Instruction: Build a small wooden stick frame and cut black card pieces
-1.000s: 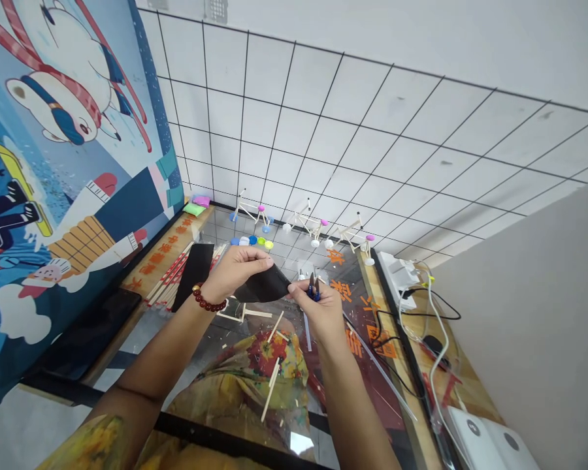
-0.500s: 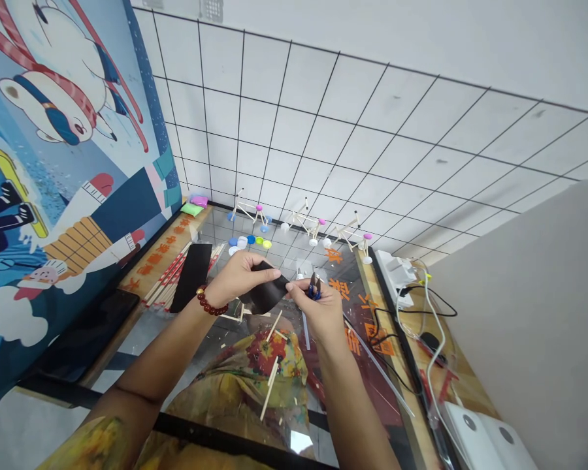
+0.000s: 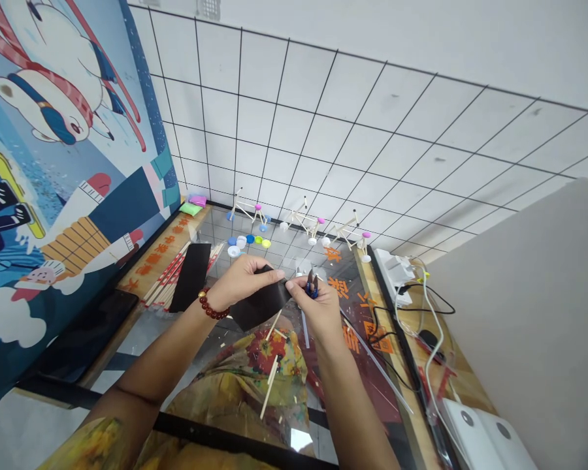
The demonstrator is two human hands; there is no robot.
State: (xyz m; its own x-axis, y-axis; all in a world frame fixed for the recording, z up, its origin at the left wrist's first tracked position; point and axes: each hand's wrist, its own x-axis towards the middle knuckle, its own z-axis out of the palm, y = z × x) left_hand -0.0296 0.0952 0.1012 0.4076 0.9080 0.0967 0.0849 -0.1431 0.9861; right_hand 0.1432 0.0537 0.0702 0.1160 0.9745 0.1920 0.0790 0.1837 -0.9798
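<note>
My left hand (image 3: 242,285), with a beaded bracelet at the wrist, pinches a thin black sheet (image 3: 261,309) between thumb and fingers. My right hand (image 3: 322,312) grips the sheet's right edge with thumb and forefinger. Tucked in the same hand are small blue-handled pliers (image 3: 312,285), their jaws pointing up and away from me. The sheet hangs slightly bent above the glass tabletop. Beneath and in front of it lie a few thin wooden sticks (image 3: 270,388) and small scraps. A translucent stick (image 3: 306,329) lies below my right hand.
Left of my hands, a black strip (image 3: 191,277) lies over red-and-white wrapped sticks (image 3: 164,287). Coloured bottle caps (image 3: 249,241) sit beyond. Three small stick frames with caps (image 3: 304,220) stand along the grid wall. A power strip (image 3: 394,271) and cables are at right.
The black sheet has swung down and flattened, so more of its face shows below my left hand. Both hands keep their hold and have barely shifted.
</note>
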